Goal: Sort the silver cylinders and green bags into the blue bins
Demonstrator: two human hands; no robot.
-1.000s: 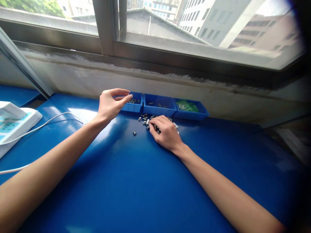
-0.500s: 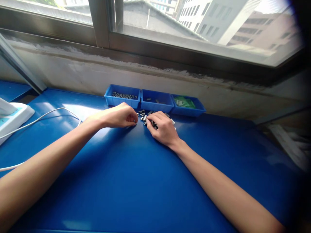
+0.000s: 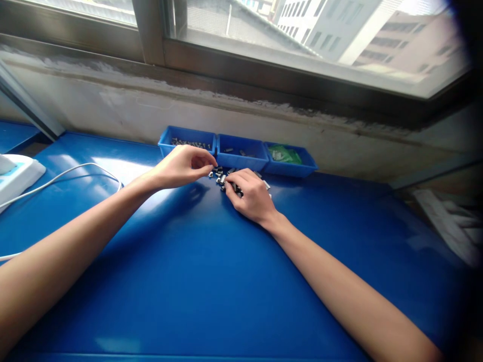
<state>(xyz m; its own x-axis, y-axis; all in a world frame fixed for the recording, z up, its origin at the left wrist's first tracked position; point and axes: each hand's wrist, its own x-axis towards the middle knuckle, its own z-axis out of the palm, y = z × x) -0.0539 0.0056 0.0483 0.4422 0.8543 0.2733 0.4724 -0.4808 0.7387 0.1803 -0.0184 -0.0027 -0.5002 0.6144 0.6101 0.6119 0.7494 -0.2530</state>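
Note:
My left hand (image 3: 186,165) hovers at the left edge of a pile of small metal parts (image 3: 219,173). Its thumb and fingers are parted, and I see nothing held between them. One small shiny part lies just under the thumb tip. Over the pile's right side curls my right hand (image 3: 251,195), its thumb and index fingertip drawn close together. A small silvery piece (image 3: 223,178) shows beside those fingertips; whether they grip it is hard to make out. Dark pieces show in the gap under the right fingers, and the palm hides part of the pile.
Behind the pile stand three blue bins in a row: a left bin (image 3: 163,146) with screws, a middle bin (image 3: 241,162) with a few pieces, a right bin (image 3: 292,171) with a green bag. A white cable (image 3: 75,173) and white power strip (image 3: 26,171) lie left.
My left hand has lifted slightly, and its closed fingers have parted beside the pile. My right hand stays over the parts. The whole view has shifted a little.

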